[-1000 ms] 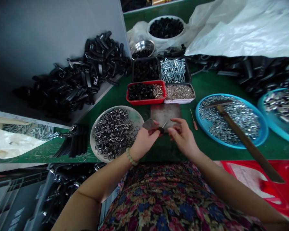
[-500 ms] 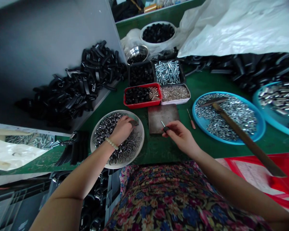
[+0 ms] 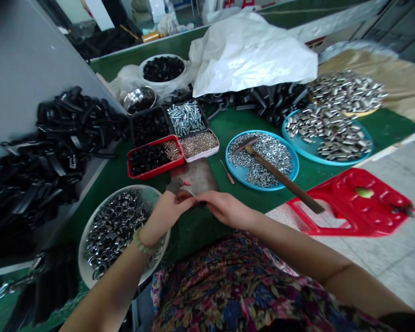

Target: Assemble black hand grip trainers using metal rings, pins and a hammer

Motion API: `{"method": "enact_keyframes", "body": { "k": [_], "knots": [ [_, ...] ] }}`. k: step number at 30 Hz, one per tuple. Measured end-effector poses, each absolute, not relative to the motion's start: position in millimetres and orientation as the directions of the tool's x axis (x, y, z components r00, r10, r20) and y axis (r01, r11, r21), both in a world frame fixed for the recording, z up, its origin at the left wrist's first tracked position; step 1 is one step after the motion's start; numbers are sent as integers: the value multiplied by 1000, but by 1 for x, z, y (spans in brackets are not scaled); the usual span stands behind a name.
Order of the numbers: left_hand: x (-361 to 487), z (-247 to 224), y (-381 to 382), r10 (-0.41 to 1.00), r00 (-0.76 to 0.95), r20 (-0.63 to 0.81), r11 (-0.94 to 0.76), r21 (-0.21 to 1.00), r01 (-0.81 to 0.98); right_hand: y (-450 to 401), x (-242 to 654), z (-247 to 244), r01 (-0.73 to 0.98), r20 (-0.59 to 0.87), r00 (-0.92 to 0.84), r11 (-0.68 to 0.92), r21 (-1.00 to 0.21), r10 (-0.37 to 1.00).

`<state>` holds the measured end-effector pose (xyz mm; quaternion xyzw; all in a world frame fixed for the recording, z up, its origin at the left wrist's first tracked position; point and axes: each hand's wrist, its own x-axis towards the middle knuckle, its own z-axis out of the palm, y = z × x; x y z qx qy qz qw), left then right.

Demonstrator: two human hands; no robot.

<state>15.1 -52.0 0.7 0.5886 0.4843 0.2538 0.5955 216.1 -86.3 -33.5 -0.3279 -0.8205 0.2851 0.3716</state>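
A slim metal screw (image 3: 191, 192) lies between the person's two hands, over the near part of the dark metal plate (image 3: 201, 177), its long axis slanting from far left to near right. The right hand (image 3: 226, 208) is at its near-right end, thumb and fingertips together and seemingly clamped on that end, while the left hand (image 3: 169, 210), at least as near, comes in from the left beside the shank. The left thumb and fingers crowd close about it, but whether they grip it cannot be told.
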Motion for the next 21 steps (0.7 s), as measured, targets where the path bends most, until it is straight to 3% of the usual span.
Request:
{"method": "enact_keyframes", "body": {
  "k": [3,5,7,9,10,15,21],
  "knots": [
    [55,2,-36,819,538,-200,57,961,271,-90,248,-42,399,467,-350,581,-710,812],
    [88,-2,-18,787,608,-108,-125,936,329,-94,274,-47,399,466,-178,496,-771,867],
    [125,-10,1,768,640,-29,-377,787,489,-97,299,-50,322,414,56,376,-869,908],
    [161,-20,16,737,675,-37,-568,508,647,-99,319,-51,205,347,240,302,-931,907],
    [177,-24,21,722,690,-49,-609,427,668,-98,327,-50,161,324,294,288,-944,899],
    [215,-38,20,688,723,-67,-674,311,670,-97,339,-46,94,287,354,272,-958,890],
    [203,-37,17,702,709,-65,-669,283,688,-97,324,-55,32,213,278,213,-977,937]
  ]
}}
